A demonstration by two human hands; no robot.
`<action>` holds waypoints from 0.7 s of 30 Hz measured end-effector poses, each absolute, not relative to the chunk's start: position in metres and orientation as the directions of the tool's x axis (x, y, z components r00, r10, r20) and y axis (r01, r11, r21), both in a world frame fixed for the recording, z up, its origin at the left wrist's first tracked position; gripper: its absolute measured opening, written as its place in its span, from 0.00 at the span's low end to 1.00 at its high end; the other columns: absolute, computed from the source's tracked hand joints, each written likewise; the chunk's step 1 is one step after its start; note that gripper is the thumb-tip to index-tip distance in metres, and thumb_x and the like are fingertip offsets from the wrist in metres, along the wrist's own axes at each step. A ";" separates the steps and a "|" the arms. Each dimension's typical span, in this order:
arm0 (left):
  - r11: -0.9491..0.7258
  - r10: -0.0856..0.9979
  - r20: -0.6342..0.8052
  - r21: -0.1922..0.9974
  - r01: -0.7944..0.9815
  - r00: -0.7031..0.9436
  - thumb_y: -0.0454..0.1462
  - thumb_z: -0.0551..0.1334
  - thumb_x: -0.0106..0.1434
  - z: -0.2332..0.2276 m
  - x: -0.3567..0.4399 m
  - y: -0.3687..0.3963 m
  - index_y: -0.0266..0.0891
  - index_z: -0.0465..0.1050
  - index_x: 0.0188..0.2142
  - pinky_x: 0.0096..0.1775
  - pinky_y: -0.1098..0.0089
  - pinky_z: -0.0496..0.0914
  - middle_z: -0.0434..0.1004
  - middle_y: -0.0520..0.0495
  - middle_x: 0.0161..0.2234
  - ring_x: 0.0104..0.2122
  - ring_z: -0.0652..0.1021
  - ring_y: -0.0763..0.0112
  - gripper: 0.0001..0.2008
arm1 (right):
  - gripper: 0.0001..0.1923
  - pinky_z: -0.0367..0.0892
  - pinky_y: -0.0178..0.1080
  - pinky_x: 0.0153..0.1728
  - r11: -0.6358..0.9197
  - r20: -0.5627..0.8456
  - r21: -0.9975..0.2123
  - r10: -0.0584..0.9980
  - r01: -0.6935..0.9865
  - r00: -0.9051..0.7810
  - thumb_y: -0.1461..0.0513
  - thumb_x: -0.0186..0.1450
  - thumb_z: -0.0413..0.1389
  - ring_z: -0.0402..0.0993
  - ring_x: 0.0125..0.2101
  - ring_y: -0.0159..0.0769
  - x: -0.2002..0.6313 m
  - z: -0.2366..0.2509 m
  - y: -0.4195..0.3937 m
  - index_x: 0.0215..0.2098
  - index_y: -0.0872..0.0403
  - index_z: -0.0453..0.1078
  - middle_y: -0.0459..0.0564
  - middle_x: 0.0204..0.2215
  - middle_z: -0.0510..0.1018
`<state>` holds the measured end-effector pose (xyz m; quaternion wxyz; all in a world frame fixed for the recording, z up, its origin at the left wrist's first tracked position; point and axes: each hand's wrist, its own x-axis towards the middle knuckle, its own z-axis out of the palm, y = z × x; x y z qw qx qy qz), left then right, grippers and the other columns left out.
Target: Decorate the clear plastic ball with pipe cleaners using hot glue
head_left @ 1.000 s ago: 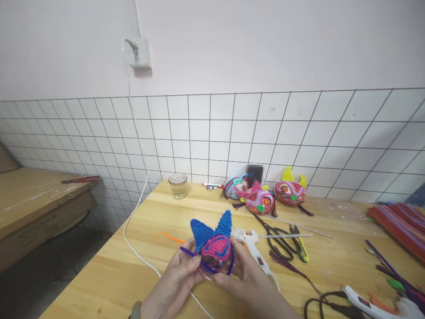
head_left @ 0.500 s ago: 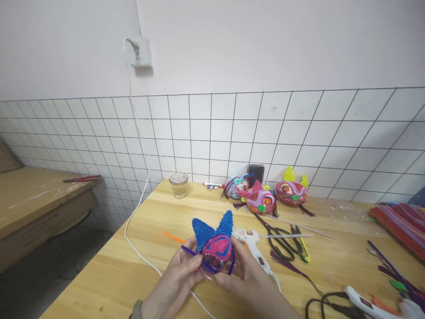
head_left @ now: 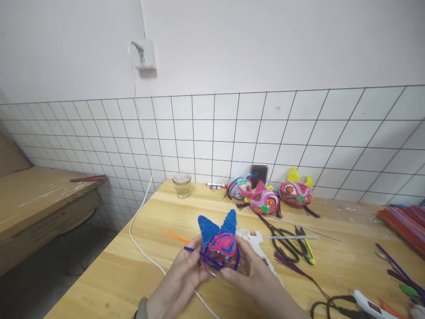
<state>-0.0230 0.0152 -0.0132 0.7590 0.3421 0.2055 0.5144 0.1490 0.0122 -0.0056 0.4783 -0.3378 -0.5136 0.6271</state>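
Between my two hands is a small clear ball ornament (head_left: 223,244), partly covered in coiled pink and blue pipe cleaner, with two pointed blue ears on top. A purple pipe cleaner (head_left: 211,260) runs across its uncovered lower front, one end sticking out to the left. My left hand (head_left: 185,268) grips the ball's left side, thumb near the purple strand. On the right side and bottom, the fingers of my right hand (head_left: 247,268) are closed around it. Just behind my right hand lies a white glue gun (head_left: 257,241), partly hidden.
Black-handled scissors (head_left: 283,241) and yellow snips (head_left: 308,248) lie to the right. Several finished animal ornaments (head_left: 264,201) stand at the back by a glass cup (head_left: 182,186). Pipe cleaners (head_left: 407,226) are bundled at far right; a white cable (head_left: 146,252) crosses the left side.
The view has shifted slightly, so everything sits a little farther right. Both hands keep holding the ornament, which has turned very little.
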 end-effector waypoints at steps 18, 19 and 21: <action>0.241 0.909 0.040 0.762 -0.601 0.415 0.33 0.66 0.56 -0.011 -0.021 0.015 0.43 0.68 0.54 0.45 0.62 0.69 0.79 0.41 0.43 0.41 0.78 0.61 0.25 | 0.37 0.64 0.46 0.52 -0.020 0.050 -0.975 0.950 -0.222 -0.308 0.51 0.51 0.67 0.69 0.53 0.47 0.149 -0.005 0.010 0.55 0.50 0.60 0.56 0.53 0.73; 0.245 0.906 0.042 0.757 -0.606 0.420 0.33 0.66 0.56 -0.012 -0.021 0.015 0.43 0.68 0.55 0.46 0.62 0.68 0.79 0.41 0.44 0.41 0.78 0.61 0.25 | 0.37 0.64 0.45 0.52 -0.019 0.050 -0.975 0.951 -0.220 -0.305 0.51 0.52 0.67 0.69 0.52 0.47 0.149 -0.005 0.009 0.55 0.50 0.61 0.55 0.53 0.73; 0.255 0.902 0.046 0.746 -0.616 0.429 0.33 0.66 0.56 -0.012 -0.021 0.016 0.43 0.69 0.54 0.47 0.61 0.68 0.79 0.41 0.45 0.43 0.77 0.60 0.25 | 0.36 0.64 0.45 0.52 -0.017 0.051 -0.976 0.952 -0.218 -0.302 0.51 0.52 0.67 0.69 0.52 0.47 0.149 -0.004 0.009 0.55 0.49 0.61 0.55 0.53 0.73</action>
